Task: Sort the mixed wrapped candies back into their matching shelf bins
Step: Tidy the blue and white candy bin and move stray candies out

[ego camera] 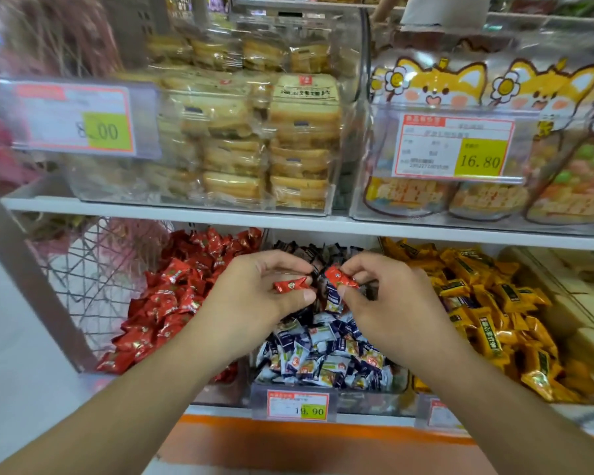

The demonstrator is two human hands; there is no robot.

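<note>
Three candy bins line the lower shelf: red bin, dark-blue bin, yellow bin. Above the blue bin, the left hand pinches one red candy and the right hand another, strays seemingly bound leftward.

red candies: glossy foil wrap
upper bins: clear smooth plastic
price tag: matt paper
basket: wire metal

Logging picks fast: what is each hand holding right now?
Left hand: grip closed on a red candy.
Right hand: grip closed on another red candy.
</note>
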